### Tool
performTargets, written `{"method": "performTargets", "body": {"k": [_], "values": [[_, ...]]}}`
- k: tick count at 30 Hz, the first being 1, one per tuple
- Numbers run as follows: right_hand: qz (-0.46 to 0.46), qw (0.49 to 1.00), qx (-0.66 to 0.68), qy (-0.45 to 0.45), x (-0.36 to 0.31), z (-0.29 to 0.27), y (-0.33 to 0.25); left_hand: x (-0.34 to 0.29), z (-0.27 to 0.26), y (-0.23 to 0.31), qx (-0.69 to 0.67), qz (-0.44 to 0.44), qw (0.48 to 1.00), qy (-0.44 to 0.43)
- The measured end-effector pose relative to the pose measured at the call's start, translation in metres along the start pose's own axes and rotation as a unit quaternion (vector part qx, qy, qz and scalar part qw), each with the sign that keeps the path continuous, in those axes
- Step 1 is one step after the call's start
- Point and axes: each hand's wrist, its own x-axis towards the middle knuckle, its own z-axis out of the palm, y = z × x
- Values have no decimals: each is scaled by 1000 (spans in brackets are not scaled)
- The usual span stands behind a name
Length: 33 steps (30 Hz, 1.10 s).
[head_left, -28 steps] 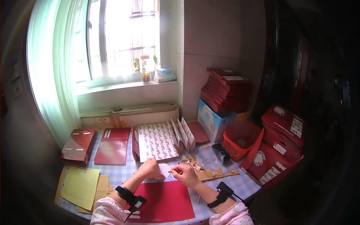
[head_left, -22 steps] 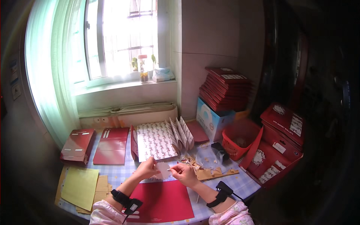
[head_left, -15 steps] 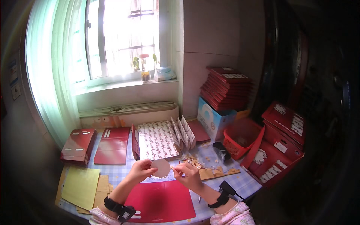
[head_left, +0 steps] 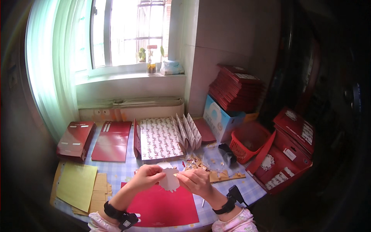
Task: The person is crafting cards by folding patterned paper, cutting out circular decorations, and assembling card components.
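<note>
My left hand [head_left: 147,177] pinches a white paper cutout [head_left: 169,181] with a scalloped edge by its left side. At the cutout's right edge, the fingertips of my right hand [head_left: 196,181] are pressed together on a small pale scrap of paper [head_left: 176,174]. Both hands are held over the far part of a flat red card sheet [head_left: 162,207]. Just past my right hand lie many torn tan paper scraps [head_left: 191,162] and a long tan strip [head_left: 232,177].
Red folders [head_left: 75,141], a red panel [head_left: 112,143] and a patterned, pleated folder [head_left: 162,139] line the back. Yellow paper [head_left: 77,185] lies left. Rightward stand a red basket [head_left: 243,149], a blue box [head_left: 220,120] under stacked red folders [head_left: 235,89], and a red carton [head_left: 286,154].
The cutout has tilted more upright, with its lower edge now over the red sheet. My right fingers have shifted slightly along its edge. The whole view has moved a little.
</note>
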Motion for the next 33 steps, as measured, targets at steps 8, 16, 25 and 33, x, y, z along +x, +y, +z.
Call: {"method": "performTargets", "body": {"k": [8,16,25,33], "values": [[-36,999,2,-18,-5,2,-5,3,1,-4,-13,8,999,-39],[-50,998,-31,5,-1,-8,-10,-4,2,10,124,153,980,6],[-62,997,-46,13,4,-14,-14,-11,9,23,182,191,963,50],[-70,993,-94,2,2,-17,-16,-11,10,19,194,182,963,41]]}}
